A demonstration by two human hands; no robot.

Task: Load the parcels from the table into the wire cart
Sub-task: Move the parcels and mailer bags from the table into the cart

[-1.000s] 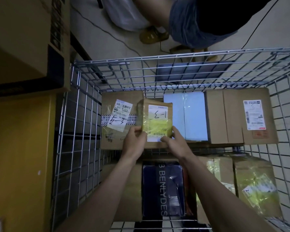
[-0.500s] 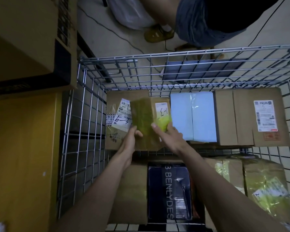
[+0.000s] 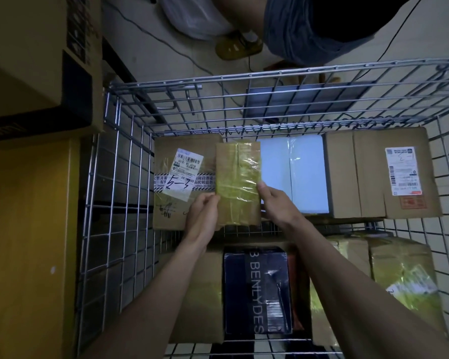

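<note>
Dim storeroom, wire cart (image 3: 130, 156) already well stocked. Both hands grip a small taped parcel (image 3: 237, 182) upright over the far shelf: left hand (image 3: 201, 216) curled on its 9 o'clock edge, right hand (image 3: 276, 206) on the 3 o'clock edge. Slot between the labelled box (image 3: 176, 177) and white box (image 3: 293, 174) looks tight. Risk: glossy tape slips, or parcel jams or tips toward 6 o'clock onto the dark box (image 3: 257, 291) below

Inside the wire cart (image 3: 130, 177), the left hand (image 3: 202, 216) and right hand (image 3: 278, 206) hold a small taped parcel (image 3: 237, 182) by its two sides. It sits between a labelled cardboard box (image 3: 176, 182) toward the cart's left wall and a white box (image 3: 296, 174). A dark blue box (image 3: 257, 288) lies lower down, nearer the camera.
</note>
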